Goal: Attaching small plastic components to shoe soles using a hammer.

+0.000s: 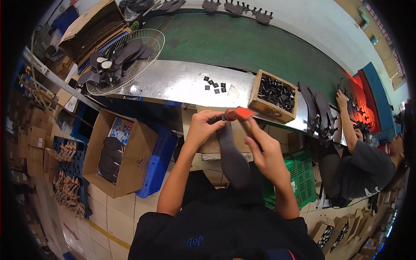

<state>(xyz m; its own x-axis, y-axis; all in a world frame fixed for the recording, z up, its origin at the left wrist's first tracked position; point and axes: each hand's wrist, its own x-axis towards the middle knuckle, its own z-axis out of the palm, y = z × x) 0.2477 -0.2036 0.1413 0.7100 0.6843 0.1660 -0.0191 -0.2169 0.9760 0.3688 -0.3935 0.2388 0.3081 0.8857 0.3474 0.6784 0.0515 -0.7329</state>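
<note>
In front of me a dark grey shoe sole (234, 161) lies lengthwise, its broad end toward my body. My left hand (203, 128) pinches with thumb and fingers at the sole's narrow far end; a small dark piece there is partly hidden. A hammer with a red head (241, 113) is gripped in my right hand (269, 152). Its head, slightly blurred, is right by my left fingertips. Beneath is a pale work block (209, 147). Several small black square pieces (215, 85) lie on the metal ledge (173, 78) beyond my hands.
A wooden box (274, 110) of small black parts stands at the ledge's edge. Left are a wire basket (149, 41) of soles and a cardboard box (141, 145). A green crate (303, 173) sits right. Another person (362, 167) works at the green conveyor (208, 39).
</note>
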